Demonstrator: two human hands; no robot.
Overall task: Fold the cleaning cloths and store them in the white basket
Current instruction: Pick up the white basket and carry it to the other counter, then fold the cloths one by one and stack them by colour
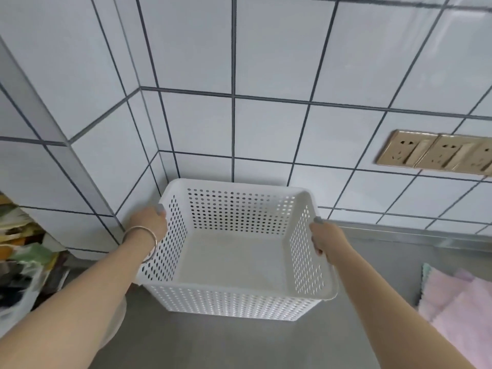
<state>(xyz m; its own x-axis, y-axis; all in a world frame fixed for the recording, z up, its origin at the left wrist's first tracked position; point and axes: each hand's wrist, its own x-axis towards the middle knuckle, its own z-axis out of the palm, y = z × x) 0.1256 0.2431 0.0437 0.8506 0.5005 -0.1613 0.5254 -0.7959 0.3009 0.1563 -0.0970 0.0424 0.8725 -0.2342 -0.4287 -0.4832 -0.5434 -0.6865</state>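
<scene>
A white perforated plastic basket (231, 302) stands in the corner of a grey steel counter, with nothing inside it. My left hand (149, 222) grips its left rim, a silver bangle on the wrist. On the opposite side my right hand (326, 238) grips the right rim. Pink cleaning cloths (463, 302) lie in a loose pile at the right edge of the view, with a pale green edge showing at their left. The cloths are apart from the basket.
White tiled walls (266, 129) with dark grout meet in a corner right behind the basket. Gold wall sockets (436, 153) sit at the right. A cluttered pile of bags and packets (24, 251) fills the left edge. Grey counter (239, 342) runs in front.
</scene>
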